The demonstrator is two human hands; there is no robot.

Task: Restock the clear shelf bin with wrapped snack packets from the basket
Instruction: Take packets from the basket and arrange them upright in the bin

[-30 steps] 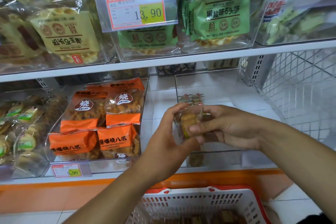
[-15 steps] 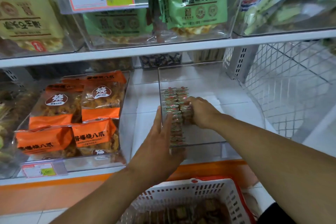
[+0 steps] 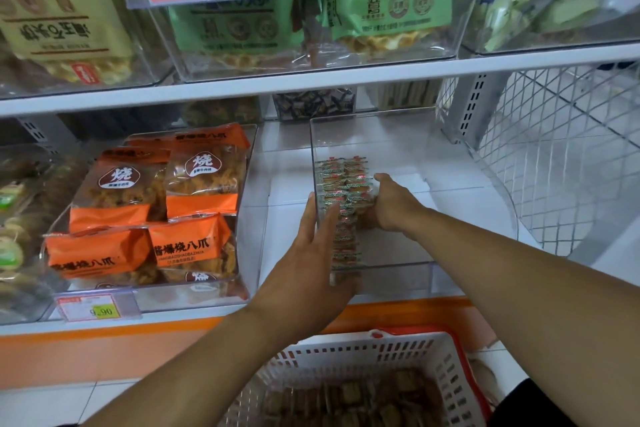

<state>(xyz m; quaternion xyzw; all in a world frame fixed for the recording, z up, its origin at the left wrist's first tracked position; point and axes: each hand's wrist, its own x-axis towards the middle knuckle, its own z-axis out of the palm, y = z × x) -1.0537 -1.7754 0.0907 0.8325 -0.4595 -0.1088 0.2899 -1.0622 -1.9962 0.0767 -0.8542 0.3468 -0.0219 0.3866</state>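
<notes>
Head view. The clear bin (image 3: 398,135) stands on the lower shelf (image 3: 284,218). A row of packets (image 3: 341,204) runs near to far along its left wall. The left hand (image 3: 313,253) lies outside that wall, fingers straight and flat against it. The right hand (image 3: 389,204) is inside the bin, fingers curled onto the packets at mid-row. Nearest, the white basket (image 3: 346,357) holds more packets. Orange bags (image 3: 152,204) fill the bin to the left.
</notes>
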